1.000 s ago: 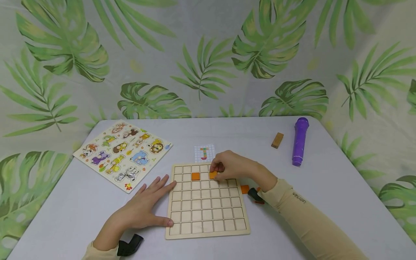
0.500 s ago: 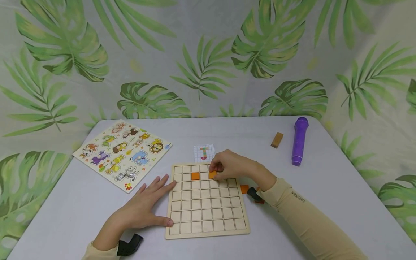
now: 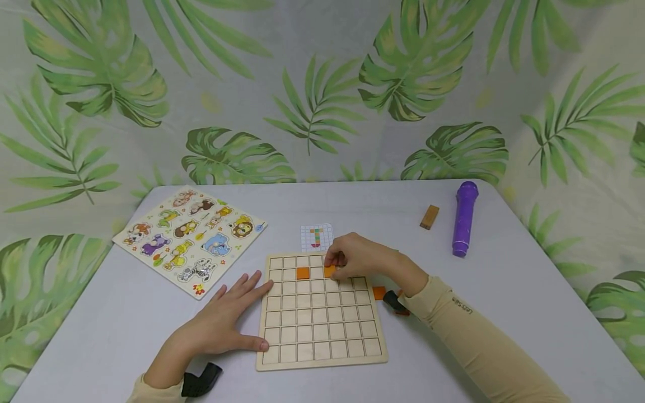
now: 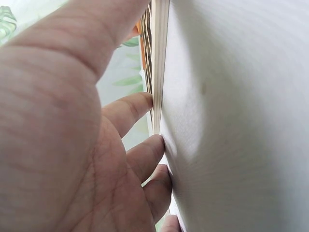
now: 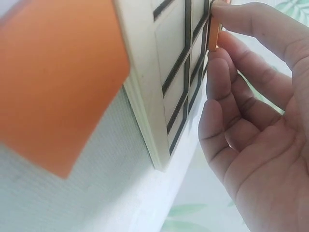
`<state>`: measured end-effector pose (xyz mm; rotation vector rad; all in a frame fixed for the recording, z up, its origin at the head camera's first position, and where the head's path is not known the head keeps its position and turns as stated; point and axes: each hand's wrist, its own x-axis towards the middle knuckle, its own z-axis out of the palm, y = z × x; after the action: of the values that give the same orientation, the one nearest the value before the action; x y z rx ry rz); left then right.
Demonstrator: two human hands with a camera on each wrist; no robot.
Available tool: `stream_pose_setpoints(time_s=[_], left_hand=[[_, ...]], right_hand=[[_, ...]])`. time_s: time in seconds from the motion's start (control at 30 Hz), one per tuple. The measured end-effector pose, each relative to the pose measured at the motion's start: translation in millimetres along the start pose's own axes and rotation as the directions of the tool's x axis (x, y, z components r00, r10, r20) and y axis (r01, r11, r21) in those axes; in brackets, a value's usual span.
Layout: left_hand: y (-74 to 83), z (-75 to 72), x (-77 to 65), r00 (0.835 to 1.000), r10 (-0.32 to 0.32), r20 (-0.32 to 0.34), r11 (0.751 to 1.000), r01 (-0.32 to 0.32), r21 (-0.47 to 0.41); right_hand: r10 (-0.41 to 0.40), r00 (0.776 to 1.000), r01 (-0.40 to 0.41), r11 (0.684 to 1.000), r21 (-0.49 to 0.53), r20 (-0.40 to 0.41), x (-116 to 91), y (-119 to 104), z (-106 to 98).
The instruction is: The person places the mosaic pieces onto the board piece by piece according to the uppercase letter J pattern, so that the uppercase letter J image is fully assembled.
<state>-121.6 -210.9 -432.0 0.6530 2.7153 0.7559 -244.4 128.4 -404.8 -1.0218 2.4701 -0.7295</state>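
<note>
A wooden grid board (image 3: pixel 294 350) lies flat on the table, with one orange square tile (image 3: pixel 303 273) in its second row. My right hand (image 3: pixel 360 256) pinches another orange tile (image 3: pixel 330 271) between thumb and finger at a cell two columns to the right; the right wrist view shows this held tile (image 5: pixel 214 33) edge-on. My left hand (image 3: pixel 221 322) has its fingers spread, with thumb and index finger touching the board's left edge. In the left wrist view, fingertips (image 4: pixel 145 100) meet the board's side (image 4: pixel 159 63). A small pattern card (image 3: pixel 309 238) lies behind the board, partly covered by my right hand.
Loose orange tiles (image 3: pixel 379 293) lie right of the board, partly hidden by the right wrist's black mount (image 3: pixel 396 303). An animal puzzle board (image 3: pixel 188 240) sits at the back left. A small wooden block (image 3: pixel 430 217) and a purple microphone-shaped object (image 3: pixel 464 219) are at the back right.
</note>
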Motion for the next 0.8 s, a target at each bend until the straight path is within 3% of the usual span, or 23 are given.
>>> stream_pose_setpoints(time_s=[0.8], left_hand=[[0.3,0.2,-0.4,1.000,0.002,0.002,1.000,-0.002,-0.001]], right_hand=[[0.003,1.000,-0.003,1.000,0.011,-0.003,2.8,5.6,2.7]])
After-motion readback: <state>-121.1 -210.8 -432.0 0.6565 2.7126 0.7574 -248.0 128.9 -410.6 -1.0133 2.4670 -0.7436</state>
